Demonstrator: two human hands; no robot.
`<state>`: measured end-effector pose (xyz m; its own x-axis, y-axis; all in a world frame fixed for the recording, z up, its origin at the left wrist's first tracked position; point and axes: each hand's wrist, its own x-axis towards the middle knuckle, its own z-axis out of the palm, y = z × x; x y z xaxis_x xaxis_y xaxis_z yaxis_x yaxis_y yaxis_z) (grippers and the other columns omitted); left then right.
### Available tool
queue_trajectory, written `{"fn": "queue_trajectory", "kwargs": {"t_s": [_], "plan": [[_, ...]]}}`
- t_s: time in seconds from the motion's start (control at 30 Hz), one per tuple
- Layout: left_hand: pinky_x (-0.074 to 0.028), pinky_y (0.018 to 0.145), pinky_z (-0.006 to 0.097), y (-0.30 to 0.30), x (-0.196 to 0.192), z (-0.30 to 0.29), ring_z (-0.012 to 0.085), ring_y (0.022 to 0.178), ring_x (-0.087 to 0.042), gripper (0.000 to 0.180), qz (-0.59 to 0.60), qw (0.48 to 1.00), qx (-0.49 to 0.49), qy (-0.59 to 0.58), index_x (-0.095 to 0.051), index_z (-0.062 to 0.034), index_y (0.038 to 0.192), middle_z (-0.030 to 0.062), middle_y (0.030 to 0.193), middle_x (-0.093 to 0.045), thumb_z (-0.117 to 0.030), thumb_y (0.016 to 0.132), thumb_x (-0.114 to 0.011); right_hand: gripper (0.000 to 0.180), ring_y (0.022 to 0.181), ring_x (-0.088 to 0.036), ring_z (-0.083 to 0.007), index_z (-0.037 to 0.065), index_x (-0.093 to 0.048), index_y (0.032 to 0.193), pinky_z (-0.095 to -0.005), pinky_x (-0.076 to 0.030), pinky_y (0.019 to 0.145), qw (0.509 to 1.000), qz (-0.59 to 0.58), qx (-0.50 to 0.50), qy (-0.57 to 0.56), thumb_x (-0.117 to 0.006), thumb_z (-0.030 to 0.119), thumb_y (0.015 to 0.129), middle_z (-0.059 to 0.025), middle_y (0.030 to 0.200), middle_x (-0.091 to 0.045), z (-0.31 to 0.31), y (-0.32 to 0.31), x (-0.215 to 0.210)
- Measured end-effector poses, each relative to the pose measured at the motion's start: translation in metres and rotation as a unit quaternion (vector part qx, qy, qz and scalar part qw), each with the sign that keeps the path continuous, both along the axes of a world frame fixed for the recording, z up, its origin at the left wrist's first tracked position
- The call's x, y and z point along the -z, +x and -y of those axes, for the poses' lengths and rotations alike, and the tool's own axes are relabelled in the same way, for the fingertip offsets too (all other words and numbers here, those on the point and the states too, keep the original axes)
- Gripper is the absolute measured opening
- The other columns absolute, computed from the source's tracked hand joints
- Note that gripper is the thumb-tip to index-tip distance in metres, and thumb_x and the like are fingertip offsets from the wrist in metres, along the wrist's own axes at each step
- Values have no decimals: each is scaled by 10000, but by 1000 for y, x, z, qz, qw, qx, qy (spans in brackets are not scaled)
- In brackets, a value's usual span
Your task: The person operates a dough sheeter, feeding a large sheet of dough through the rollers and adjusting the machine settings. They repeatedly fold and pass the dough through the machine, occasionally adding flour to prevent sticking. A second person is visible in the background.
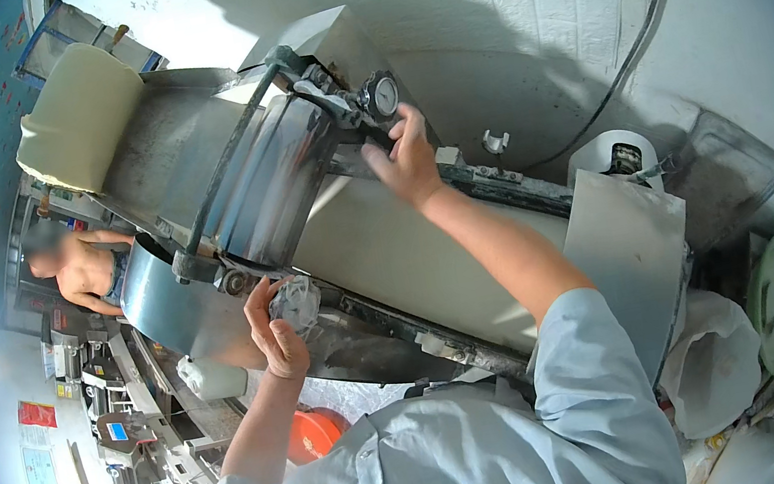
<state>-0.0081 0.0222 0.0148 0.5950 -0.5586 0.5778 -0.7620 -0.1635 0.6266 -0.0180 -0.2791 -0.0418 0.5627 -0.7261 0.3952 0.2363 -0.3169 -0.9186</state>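
Hands on dough roller [272, 184], white bag [715, 362] open

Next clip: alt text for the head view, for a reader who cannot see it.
A person's right hand grips an adjuster beside a round gauge atop a dough-sheeting machine, while the left hand touches its near end below the steel rollers. A pale dough sheet runs beneath.

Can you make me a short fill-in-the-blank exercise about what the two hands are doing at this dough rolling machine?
1. The right hand reaches up to the round ____ beside the shiny steel rollers.
2. The left hand touches a crumpled ____ bag under the rollers.
3. The pale dough sheet lies between the two ____.
4. The big dough roll sits at the machine's ____ end.

Missing words: gauge; plastic; hands; far
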Motion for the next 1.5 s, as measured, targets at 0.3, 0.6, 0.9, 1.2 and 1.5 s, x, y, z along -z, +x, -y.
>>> {"fn": "queue_trajectory", "kwargs": {"t_s": [0.3,0.6,0.9,1.2,1.5], "plan": [[-438,860,324,0,1,3,224,947,-585,669,28,999,-27,-12,-446,55,1169,182,1039,-623,-560,929,-336,879,1106,-492,-341,-14,-302,1307,-388,-394,948,996,90,26,6,-753,376,662,-227,1227,-448,49,55,7],[-443,854,323,-2,-3,4,214,944,-581,678,53,997,-49,15,-466,51,1136,174,1038,-619,-576,925,-316,845,928,-599,-285,33,-383,1165,-364,-469,843,995,85,29,32,-837,428,571,-156,1012,-591,51,49,-8],[-437,857,334,5,-4,3,248,947,-583,543,97,995,-17,28,-486,81,1141,178,1034,-628,-389,963,-283,807,940,-578,-227,-37,-434,1145,-346,-499,766,992,120,-11,41,-829,424,612,-164,1013,-582,61,56,6],[-404,936,368,7,2,-9,266,1062,-541,728,-7,998,60,-16,-344,64,1257,230,1148,-544,-580,920,-311,745,870,-594,-264,54,-322,1358,-369,-475,742,893,-58,-425,-137,-682,335,770,-164,1059,-573,-87,-30,-30],[-396,939,352,8,6,-5,223,1101,-497,775,15,999,13,-31,-353,48,1281,162,1245,-459,-622,891,-349,839,869,-581,-329,31,-276,1379,-401,-470,776,871,76,-285,-392,-719,287,714,-162,1025,-554,-128,-41,-30]]}}
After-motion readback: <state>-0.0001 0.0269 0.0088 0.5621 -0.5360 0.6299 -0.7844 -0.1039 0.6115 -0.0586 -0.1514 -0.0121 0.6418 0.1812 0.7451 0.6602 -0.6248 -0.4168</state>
